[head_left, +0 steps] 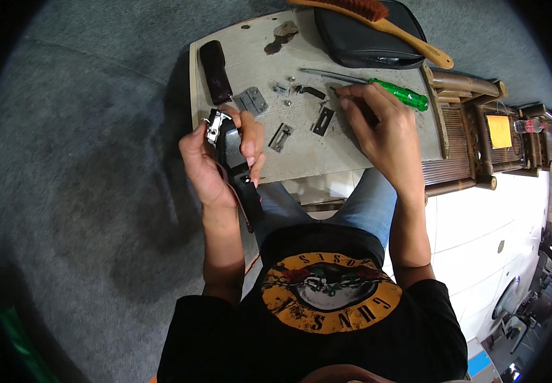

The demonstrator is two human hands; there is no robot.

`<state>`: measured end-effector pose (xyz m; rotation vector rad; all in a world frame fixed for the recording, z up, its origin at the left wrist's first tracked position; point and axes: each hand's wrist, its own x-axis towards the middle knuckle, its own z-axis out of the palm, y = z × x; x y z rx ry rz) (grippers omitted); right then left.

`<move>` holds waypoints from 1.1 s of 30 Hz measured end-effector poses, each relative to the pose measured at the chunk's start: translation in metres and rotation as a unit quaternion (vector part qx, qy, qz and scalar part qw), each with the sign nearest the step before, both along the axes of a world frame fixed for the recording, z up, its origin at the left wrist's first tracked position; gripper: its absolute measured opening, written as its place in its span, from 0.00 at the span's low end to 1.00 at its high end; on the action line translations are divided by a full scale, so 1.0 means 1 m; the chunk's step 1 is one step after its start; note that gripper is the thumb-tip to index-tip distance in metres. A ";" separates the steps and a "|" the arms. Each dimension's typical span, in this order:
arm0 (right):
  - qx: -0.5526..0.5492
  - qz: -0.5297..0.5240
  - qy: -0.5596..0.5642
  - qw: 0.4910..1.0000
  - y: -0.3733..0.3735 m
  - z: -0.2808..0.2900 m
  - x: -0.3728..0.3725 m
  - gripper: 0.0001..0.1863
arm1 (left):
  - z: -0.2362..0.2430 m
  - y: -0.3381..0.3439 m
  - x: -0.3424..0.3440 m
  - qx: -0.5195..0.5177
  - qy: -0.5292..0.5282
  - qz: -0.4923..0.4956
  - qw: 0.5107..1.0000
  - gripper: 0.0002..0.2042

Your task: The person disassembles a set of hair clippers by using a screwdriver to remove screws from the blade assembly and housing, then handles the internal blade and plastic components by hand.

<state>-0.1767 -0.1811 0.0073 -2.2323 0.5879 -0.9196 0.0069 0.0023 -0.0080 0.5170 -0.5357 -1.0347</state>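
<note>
My left hand (pixel 209 159) is wrapped round the black body of an opened hair clipper (pixel 231 152), held just off the table's near left edge. Bare metal parts show at the clipper's upper end, beside my thumb. Over the table's right part, my right hand (pixel 381 124) has its thumb and fingers drawn together; whatever is at the tips is too small to name. Close to those fingertips lie a black lever (pixel 310 92) and a black slotted plate (pixel 322 121). Further left are a metal slotted plate (pixel 281 137), a toothed clipper blade (pixel 252 101) and a small metal piece (pixel 282 89).
A screwdriver (pixel 400 94) with a green handle lies behind my right hand. Two small screws (pixel 287 103) sit among the parts. At the far left rests a dark clipper cover (pixel 215 71). A wooden-handled brush (pixel 410 43) lies across a black pouch (pixel 352 41). Bamboo furniture (pixel 458 137) stands right.
</note>
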 end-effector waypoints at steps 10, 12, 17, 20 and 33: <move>0.010 -0.022 -0.001 1.000 -0.001 0.000 0.002 0.06 | 0.001 -0.002 0.000 0.001 0.003 -0.012 1.000 0.21; -0.004 -0.021 0.009 1.000 -0.002 -0.001 0.002 0.06 | 0.002 -0.002 0.000 0.006 -0.004 -0.009 1.000 0.21; -0.029 -0.019 0.047 0.998 0.001 -0.001 0.002 0.07 | 0.001 -0.002 -0.003 0.006 -0.008 -0.004 1.000 0.23; -0.024 -0.023 0.056 0.998 0.002 -0.001 0.003 0.07 | 0.002 -0.002 -0.006 0.027 0.025 -0.003 0.999 0.24; -0.055 -0.044 0.074 0.995 0.003 0.004 0.007 0.06 | 0.002 0.000 -0.006 0.040 0.003 0.005 0.999 0.24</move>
